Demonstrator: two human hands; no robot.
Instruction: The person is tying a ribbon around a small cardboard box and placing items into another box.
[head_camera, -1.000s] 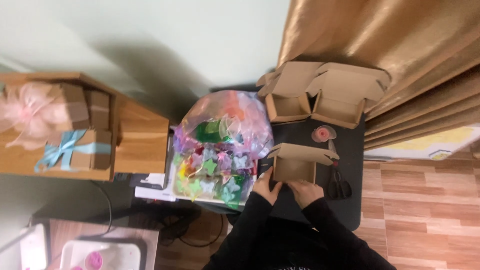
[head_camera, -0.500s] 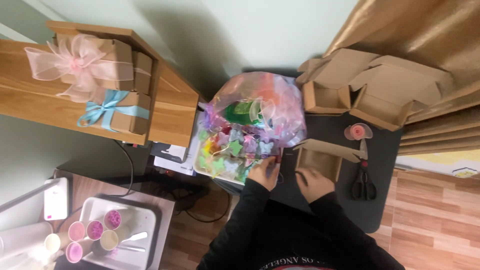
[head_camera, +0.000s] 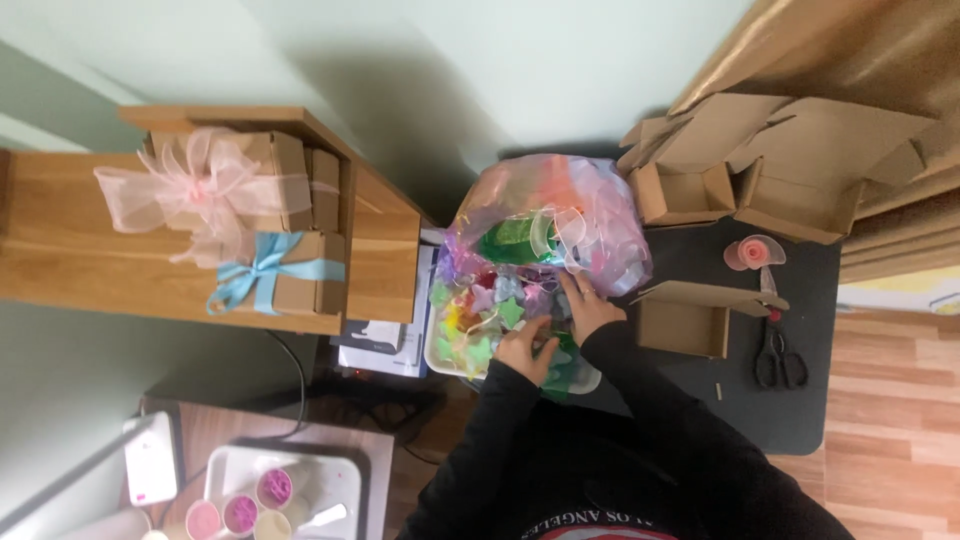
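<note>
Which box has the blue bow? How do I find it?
Look at the wooden shelf on the left. Two brown gift boxes lie stacked there. The box with the blue bow is the one nearer the person; the pink-bow box beside it has a big fluffy pink ribbon instead.

Two hands, left (head_camera: 525, 347) and right (head_camera: 590, 305), both in a white tray (head_camera: 436, 352) of coloured pieces too many and too jumbled to count. One clear bag of ribbons (head_camera: 545, 225). Three open cardboard boxes: one by the right hand (head_camera: 690, 320), two at the back of the black table (head_camera: 800, 400), (head_camera: 680, 190) and (head_camera: 800, 200). One pair of scissors (head_camera: 778, 355). One pink ribbon roll (head_camera: 752, 252). Two bowed gift boxes on the wooden shelf (head_camera: 60, 250): pink bow (head_camera: 200, 190), blue bow (head_camera: 270, 275). Four small pots (head_camera: 240, 512) lower left.
</note>
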